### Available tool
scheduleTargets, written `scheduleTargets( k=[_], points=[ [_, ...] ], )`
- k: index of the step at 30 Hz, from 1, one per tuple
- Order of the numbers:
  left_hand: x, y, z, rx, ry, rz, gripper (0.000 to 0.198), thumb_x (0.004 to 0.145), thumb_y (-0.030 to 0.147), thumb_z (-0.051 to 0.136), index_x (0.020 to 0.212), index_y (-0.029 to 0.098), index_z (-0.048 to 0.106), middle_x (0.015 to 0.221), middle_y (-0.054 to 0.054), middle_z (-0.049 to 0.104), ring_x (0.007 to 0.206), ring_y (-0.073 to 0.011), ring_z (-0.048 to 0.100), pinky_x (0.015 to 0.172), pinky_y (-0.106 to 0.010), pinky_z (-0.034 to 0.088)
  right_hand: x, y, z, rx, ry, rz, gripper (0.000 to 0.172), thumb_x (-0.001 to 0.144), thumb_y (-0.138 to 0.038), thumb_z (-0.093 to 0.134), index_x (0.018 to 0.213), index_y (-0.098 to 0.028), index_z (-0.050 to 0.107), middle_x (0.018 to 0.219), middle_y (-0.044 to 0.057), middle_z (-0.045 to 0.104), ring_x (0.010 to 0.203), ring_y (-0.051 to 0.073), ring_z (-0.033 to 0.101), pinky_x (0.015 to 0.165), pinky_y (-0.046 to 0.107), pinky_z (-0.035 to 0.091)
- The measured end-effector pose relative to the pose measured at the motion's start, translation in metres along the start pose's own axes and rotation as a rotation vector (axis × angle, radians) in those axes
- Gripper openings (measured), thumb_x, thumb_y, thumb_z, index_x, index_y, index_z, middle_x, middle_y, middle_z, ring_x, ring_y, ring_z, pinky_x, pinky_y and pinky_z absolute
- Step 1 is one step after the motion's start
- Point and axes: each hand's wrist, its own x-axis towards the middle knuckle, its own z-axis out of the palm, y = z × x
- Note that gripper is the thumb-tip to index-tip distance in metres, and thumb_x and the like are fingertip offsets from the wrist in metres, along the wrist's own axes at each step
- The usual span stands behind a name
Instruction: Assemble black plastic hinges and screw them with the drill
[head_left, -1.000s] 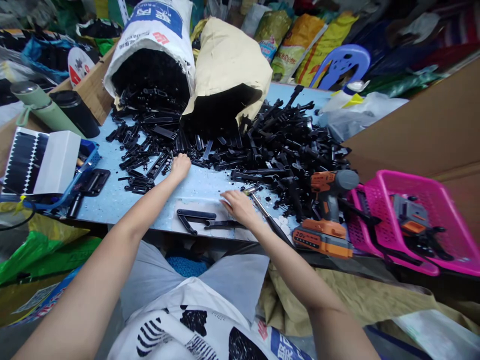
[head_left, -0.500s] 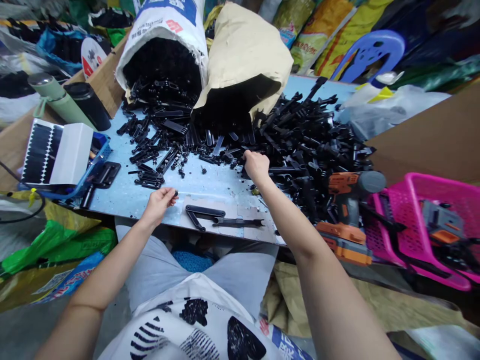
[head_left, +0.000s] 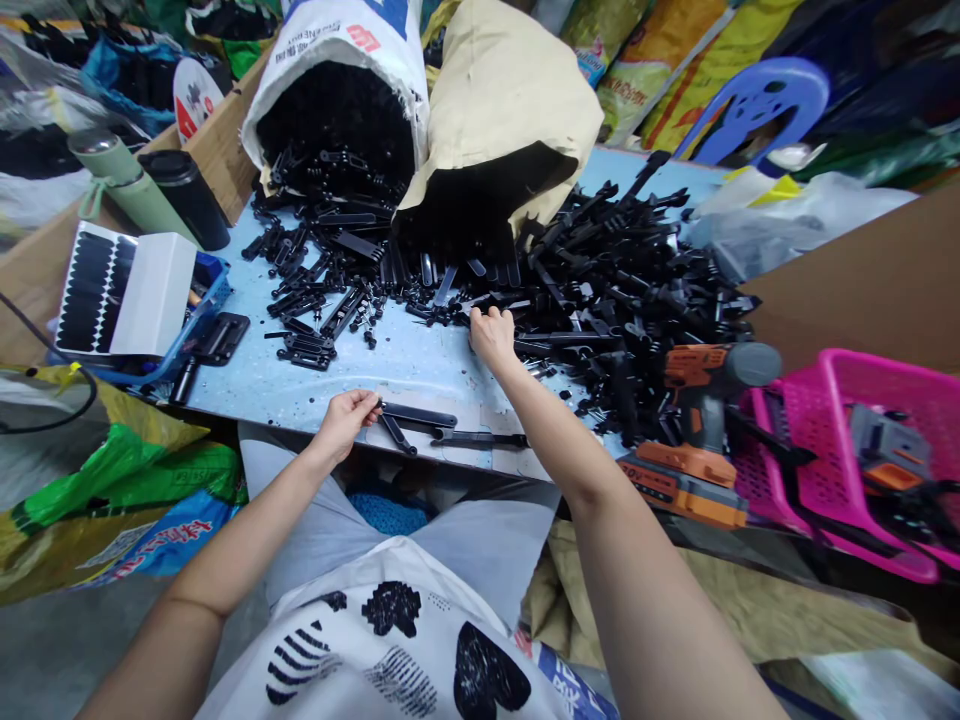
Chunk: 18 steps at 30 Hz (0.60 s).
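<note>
My left hand [head_left: 347, 420] is closed in a pinch at the corner joint of a folded pair of black plastic arms [head_left: 418, 414] lying at the table's front edge. A small black-headed screw showed in this pinch a moment ago; now it is mostly hidden by the fingers. Beside the arms lies a black fork-ended bar [head_left: 480, 438], its right end close to my right forearm. My right hand [head_left: 493, 338] reaches down at the front of a heap of black plastic parts [head_left: 600, 290], fingers curled and fingertips hidden.
An orange cordless drill [head_left: 694, 430] and a pink basket [head_left: 832, 440] stand at the right. Two sacks, one white [head_left: 337, 50] and one tan [head_left: 510, 80], open onto the table. A blue tray [head_left: 214, 295], a green flask [head_left: 131, 185] and a black cup [head_left: 184, 200] are left.
My left hand has moved right and slightly down, to the joint of the black arms. My right hand has shifted a little left along the heap's edge. The view has shifted slightly.
</note>
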Motion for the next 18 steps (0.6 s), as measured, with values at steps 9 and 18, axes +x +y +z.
scheduleTargets(
  k=[9, 18],
  points=[
    [0.011, 0.003, -0.002, 0.380, -0.027, 0.153, 0.031, 0.062, 0.039, 0.072, 0.077, 0.013, 0.065, 0.060, 0.001, 0.056, 0.051, -0.0083, 0.046, 0.053, -0.022, 0.035, -0.050, 0.012, -0.013, 0.243, 0.149, -0.021, 0.037, 0.088, -0.027, 0.038, 0.113, -0.016, 0.062, 0.087, 0.011, 0.065, 0.087, 0.024, 0.051, 0.076, 0.034, 0.030],
    [0.032, -0.017, -0.012, 0.550, -0.066, 0.190, 0.036, 0.065, 0.039, 0.070, 0.089, 0.014, 0.063, 0.064, 0.003, 0.053, 0.057, -0.0097, 0.048, 0.057, -0.022, 0.035, -0.134, -0.003, -0.052, 0.842, 0.069, -0.114, 0.023, 0.081, -0.033, 0.051, 0.092, -0.018, 0.064, 0.082, 0.005, 0.066, 0.069, 0.015, 0.055, 0.067, 0.028, 0.042]
  ],
)
